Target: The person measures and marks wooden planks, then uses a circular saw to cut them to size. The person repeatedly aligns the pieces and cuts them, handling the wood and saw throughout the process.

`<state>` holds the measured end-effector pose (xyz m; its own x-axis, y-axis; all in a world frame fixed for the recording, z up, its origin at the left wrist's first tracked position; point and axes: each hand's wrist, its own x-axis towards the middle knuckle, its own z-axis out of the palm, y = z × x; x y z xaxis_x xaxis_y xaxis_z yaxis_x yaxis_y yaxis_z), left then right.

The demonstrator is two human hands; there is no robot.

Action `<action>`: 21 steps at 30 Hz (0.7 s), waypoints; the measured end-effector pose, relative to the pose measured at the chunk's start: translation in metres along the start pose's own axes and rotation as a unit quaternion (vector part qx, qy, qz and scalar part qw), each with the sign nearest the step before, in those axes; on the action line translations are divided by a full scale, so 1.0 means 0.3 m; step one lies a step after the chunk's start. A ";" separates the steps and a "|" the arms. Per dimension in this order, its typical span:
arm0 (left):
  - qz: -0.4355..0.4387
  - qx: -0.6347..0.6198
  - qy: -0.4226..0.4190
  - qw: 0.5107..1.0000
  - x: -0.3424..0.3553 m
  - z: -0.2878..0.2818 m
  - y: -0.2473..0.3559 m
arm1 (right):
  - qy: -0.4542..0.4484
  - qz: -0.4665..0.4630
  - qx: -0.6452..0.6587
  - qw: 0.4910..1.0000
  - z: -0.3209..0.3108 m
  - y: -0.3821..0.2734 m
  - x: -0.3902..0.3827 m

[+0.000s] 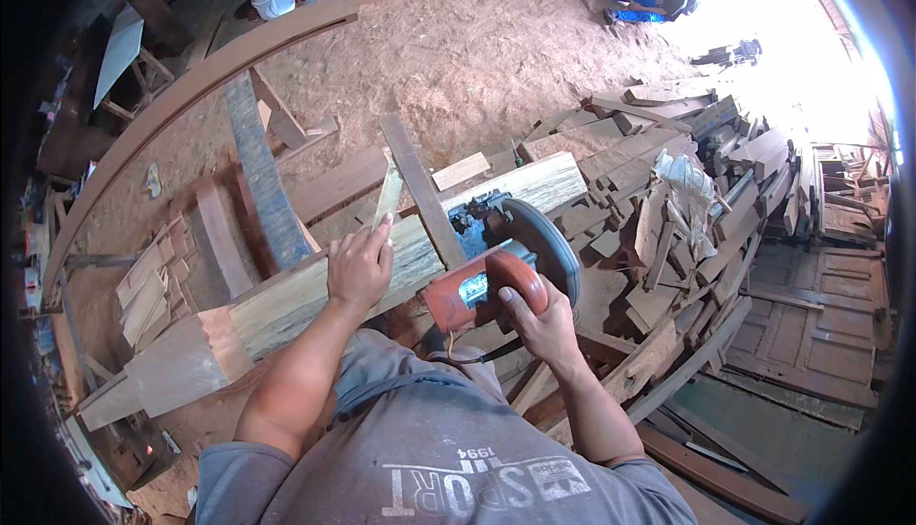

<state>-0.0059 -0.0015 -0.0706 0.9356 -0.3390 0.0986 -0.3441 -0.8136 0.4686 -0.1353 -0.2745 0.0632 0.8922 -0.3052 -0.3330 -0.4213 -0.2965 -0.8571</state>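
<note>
Saw, red-bodied and circular, is held by its curved handle in the right grip; fingers are wrapped around the handle and the thumb is laid against its left side, presumably so that the tool can be steered. The pale beam is touched by the left grip, apparently to be steadied; the fingers there are stretched forward, and whether the thin pale strip at their tips is pinched or merely touched cannot be told. A dark batten is set across the beam, ahead of and between the two grips, perhaps as a straight guide, since the saw's base is placed just beside it. The saw's body is set immediately left of the right grip, with the rounded guard ahead. The beam is laid beneath the left grip, and its far end is seen ahead of the right grip, beyond the saw. The blade is hidden.
</note>
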 end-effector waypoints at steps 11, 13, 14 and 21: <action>-0.005 -0.003 -0.011 1.000 0.000 -0.003 0.000 | -0.005 0.000 0.008 1.000 0.029 -0.025 0.068; -0.010 0.000 -0.023 1.000 0.002 -0.008 0.004 | -0.007 -0.007 0.013 1.000 0.033 -0.035 0.080; -0.011 0.001 -0.024 1.000 0.003 -0.008 0.005 | -0.007 -0.010 0.016 1.000 0.035 -0.038 0.087; 0.029 0.016 0.028 0.999 -0.001 0.018 -0.015 | -0.006 -0.026 0.040 0.999 0.059 -0.019 0.133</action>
<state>-0.0051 -0.0002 -0.0775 0.9169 -0.3596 0.1734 -0.3989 -0.8083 0.4331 -0.0944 -0.2689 0.0479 0.9148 -0.2802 -0.2909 -0.3599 -0.2386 -0.9020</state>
